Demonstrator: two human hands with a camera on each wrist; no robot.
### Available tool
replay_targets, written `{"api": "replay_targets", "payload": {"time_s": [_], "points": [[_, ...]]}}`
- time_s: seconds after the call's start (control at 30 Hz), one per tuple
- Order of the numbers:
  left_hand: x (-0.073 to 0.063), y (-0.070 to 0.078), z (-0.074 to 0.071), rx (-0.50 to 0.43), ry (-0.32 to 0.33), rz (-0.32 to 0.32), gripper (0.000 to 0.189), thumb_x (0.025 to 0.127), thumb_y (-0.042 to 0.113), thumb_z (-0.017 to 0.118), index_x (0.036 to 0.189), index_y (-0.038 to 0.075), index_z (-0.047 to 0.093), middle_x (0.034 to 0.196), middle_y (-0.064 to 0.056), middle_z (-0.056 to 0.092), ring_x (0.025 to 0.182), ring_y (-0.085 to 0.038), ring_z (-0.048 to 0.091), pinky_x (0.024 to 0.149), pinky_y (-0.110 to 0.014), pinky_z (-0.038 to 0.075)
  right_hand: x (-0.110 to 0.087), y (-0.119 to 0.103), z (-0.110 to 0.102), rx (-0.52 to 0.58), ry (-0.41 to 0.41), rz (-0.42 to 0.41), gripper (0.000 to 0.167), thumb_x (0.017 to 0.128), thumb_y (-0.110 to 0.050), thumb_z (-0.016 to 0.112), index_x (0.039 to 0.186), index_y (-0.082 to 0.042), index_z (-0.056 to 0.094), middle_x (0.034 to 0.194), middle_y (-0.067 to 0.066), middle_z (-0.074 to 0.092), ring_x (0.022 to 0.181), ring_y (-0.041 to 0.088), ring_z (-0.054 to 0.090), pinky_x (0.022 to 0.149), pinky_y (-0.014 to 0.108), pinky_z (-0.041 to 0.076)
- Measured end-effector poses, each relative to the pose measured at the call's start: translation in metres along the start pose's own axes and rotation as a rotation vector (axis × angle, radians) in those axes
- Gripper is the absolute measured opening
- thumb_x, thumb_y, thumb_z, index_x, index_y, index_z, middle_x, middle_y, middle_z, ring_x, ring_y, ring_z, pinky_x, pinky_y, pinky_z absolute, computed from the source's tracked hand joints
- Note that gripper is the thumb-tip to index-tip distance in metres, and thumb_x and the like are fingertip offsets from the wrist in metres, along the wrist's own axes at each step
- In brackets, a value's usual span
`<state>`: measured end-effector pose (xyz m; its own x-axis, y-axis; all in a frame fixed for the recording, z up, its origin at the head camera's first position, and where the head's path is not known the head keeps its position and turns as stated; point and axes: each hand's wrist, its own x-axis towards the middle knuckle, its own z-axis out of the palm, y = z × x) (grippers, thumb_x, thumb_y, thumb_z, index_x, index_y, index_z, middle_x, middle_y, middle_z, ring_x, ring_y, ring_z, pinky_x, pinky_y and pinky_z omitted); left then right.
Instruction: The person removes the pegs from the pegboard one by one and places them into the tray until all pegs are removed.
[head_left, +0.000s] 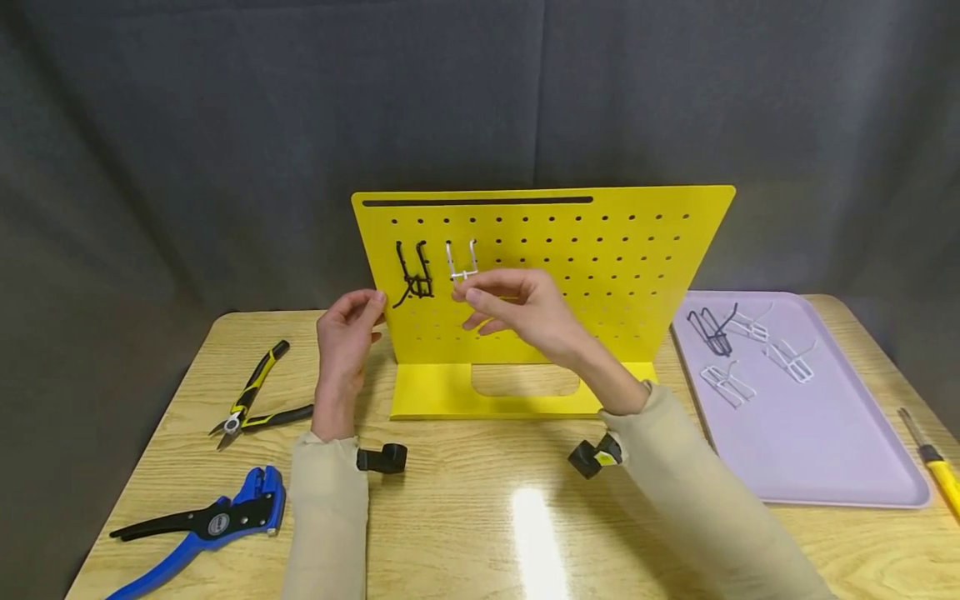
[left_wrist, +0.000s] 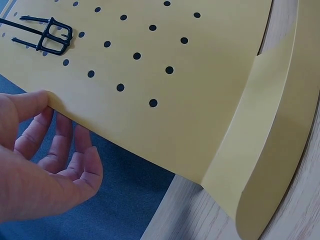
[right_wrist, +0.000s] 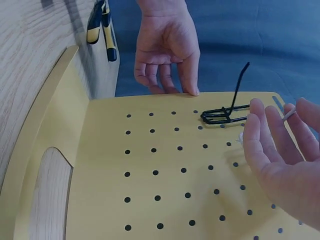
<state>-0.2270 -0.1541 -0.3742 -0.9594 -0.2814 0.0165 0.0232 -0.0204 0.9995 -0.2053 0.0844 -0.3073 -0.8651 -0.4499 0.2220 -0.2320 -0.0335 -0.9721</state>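
A yellow pegboard (head_left: 600, 275) stands upright on the table. My left hand (head_left: 347, 337) pinches its left edge, thumb in front and fingers behind, as the left wrist view shows. On the board's upper left hangs a black wire hook (head_left: 416, 283), its prong sticking out. Just right of it, a white wire hook (head_left: 462, 273) lies against the board with its two upper ends at a row of holes. My right hand (head_left: 525, 308) pinches this white hook by its lower part between thumb and fingers, which hide much of it.
At right, a lilac tray (head_left: 817, 450) bears one black hook (head_left: 711, 332) and several white hooks (head_left: 791, 362). A yellow-handled screwdriver (head_left: 941, 475) lies beyond it. At left lie diagonal cutters (head_left: 251, 392) and a blue wire stripper (head_left: 217, 525). A dark curtain (head_left: 450, 92) hangs behind.
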Motion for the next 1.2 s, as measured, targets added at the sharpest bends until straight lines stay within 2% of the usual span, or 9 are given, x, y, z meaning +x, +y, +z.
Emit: {"api": "replay_targets", "payload": {"time_s": [0.13, 0.37, 0.57, 0.87, 1.2], "points": [[0.001, 0.0, 0.0, 0.0, 0.001, 0.004, 0.02, 0.092, 0.027, 0.066, 0.1, 0.009, 0.065, 0.086, 0.006, 0.064, 0.082, -0.014, 0.061, 0.069, -0.028, 0.046, -0.009, -0.003, -0.006, 0.024, 0.01, -0.016, 0.023, 0.095, -0.007, 0.06, 0.113, 0.006, 0.065, 0.114, 0.024, 0.064, 0.083, 0.027, 0.069, 0.075, 0.04, 0.055], [0.002, -0.001, 0.001, -0.006, -0.001, 0.024, 0.017, 0.092, 0.026, 0.066, 0.098, 0.01, 0.065, 0.084, 0.008, 0.064, 0.081, -0.013, 0.061, 0.066, -0.026, 0.046, -0.028, -0.006, -0.023, 0.062, 0.058, -0.041, 0.018, 0.094, -0.008, 0.062, 0.109, -0.001, 0.069, 0.11, 0.012, 0.069, 0.084, 0.027, 0.069, 0.076, 0.036, 0.055], [0.001, -0.002, 0.0, -0.003, -0.003, 0.017, 0.017, 0.092, 0.026, 0.066, 0.098, 0.01, 0.065, 0.084, 0.009, 0.064, 0.082, -0.014, 0.061, 0.067, -0.027, 0.046, -0.046, -0.009, -0.043, 0.068, 0.09, -0.068, 0.018, 0.094, -0.003, 0.06, 0.107, -0.008, 0.072, 0.108, 0.008, 0.07, 0.083, 0.023, 0.069, 0.075, 0.035, 0.055], [0.001, -0.002, 0.001, -0.001, 0.009, 0.0, 0.019, 0.092, 0.026, 0.066, 0.1, 0.009, 0.065, 0.085, 0.008, 0.063, 0.083, -0.015, 0.06, 0.068, -0.028, 0.046, -0.073, -0.011, -0.073, 0.019, 0.131, -0.054, 0.02, 0.096, 0.0, 0.056, 0.11, -0.002, 0.069, 0.109, 0.009, 0.069, 0.085, 0.023, 0.069, 0.077, 0.034, 0.055], [-0.001, -0.001, 0.001, -0.002, 0.005, -0.009, 0.022, 0.092, 0.028, 0.066, 0.102, 0.008, 0.065, 0.087, 0.007, 0.064, 0.085, -0.016, 0.06, 0.072, -0.032, 0.046, -0.104, -0.005, -0.103, 0.046, 0.149, -0.089, 0.023, 0.096, 0.008, 0.049, 0.112, 0.004, 0.066, 0.107, 0.009, 0.069, 0.085, 0.022, 0.069, 0.076, 0.033, 0.055]]}}
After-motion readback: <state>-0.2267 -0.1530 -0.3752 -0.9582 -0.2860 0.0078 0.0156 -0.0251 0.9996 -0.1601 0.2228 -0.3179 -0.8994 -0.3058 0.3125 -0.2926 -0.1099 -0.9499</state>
